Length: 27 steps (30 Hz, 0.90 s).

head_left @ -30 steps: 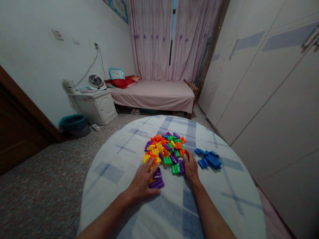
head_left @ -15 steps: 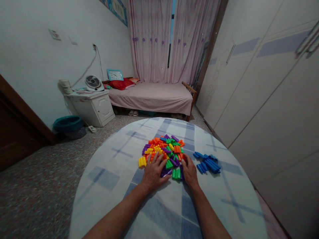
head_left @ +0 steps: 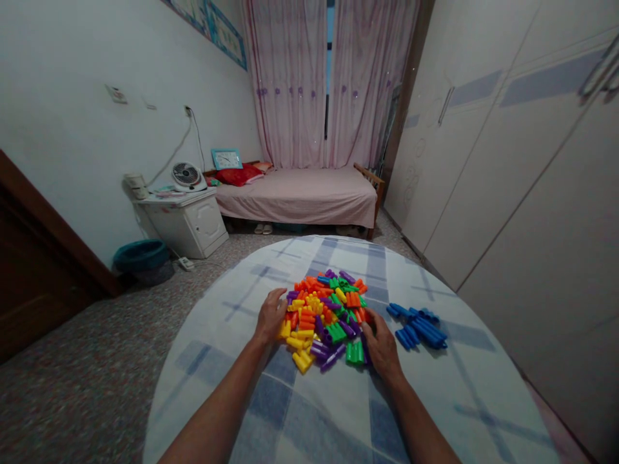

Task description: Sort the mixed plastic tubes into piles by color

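Note:
A heap of small plastic pieces point(head_left: 329, 312) in orange, yellow, green and purple lies in the middle of a round table point(head_left: 217, 335) covered with a white and blue checked cloth. My left hand point(head_left: 271, 316) rests against the left edge of the heap, fingers curved and apart, holding nothing. At the heap's right front edge lies my right hand point(head_left: 382, 345), fingers spread flat over green and purple pieces. A separate small cluster of blue pieces point(head_left: 416, 325) lies just right of my right hand.
Beyond the table stands a bed with a pink cover point(head_left: 300, 193). A white cabinet point(head_left: 186, 219) with a small fan point(head_left: 186, 175) is at the left wall, a teal basin point(head_left: 140, 254) on the floor beside it. White wardrobe doors point(head_left: 507, 161) run along the right.
My left hand has moved from the near side of the heap round to its left edge. The heap has spread toward me, with yellow and purple pieces now loose in front.

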{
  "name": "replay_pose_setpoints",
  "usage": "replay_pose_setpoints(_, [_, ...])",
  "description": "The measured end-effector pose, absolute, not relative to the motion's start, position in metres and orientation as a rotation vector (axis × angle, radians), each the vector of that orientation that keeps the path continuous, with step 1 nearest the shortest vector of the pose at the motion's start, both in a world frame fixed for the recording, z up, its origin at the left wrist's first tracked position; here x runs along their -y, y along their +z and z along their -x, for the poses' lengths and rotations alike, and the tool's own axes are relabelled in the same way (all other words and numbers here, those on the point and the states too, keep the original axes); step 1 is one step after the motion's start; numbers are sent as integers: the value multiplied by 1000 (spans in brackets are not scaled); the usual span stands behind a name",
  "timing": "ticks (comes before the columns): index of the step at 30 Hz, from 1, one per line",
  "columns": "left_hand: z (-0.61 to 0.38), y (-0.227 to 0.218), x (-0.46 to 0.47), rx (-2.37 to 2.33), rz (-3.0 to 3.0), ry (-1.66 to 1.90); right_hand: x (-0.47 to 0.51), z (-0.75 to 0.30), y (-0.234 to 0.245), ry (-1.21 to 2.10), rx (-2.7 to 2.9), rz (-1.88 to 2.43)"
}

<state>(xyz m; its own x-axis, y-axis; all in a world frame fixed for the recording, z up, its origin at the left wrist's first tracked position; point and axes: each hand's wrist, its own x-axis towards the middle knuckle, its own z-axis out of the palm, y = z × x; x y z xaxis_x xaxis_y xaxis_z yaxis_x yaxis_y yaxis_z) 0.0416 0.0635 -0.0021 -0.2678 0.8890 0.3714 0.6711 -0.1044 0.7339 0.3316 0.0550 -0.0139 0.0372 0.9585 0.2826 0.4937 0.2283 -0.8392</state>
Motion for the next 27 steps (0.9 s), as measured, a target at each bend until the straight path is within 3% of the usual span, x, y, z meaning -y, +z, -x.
replay_pose_setpoints(7, [-47,-3,-74,-1816,-1713,1173,-54,-332,-13,628,1630,1404])
replay_pose_setpoints(17, [-50,-10,-70,-1908,-1578,1399,-56,-335,-16,629,1624,1425])
replay_pose_setpoints(22, [-27,5,-65,-2202,-1610,1497,-56,-336,-15,645,1636,1435])
replay_pose_setpoints(27, [0,5,-52,-2662,-1681,1154,-56,-336,-15,636,1659,1427])
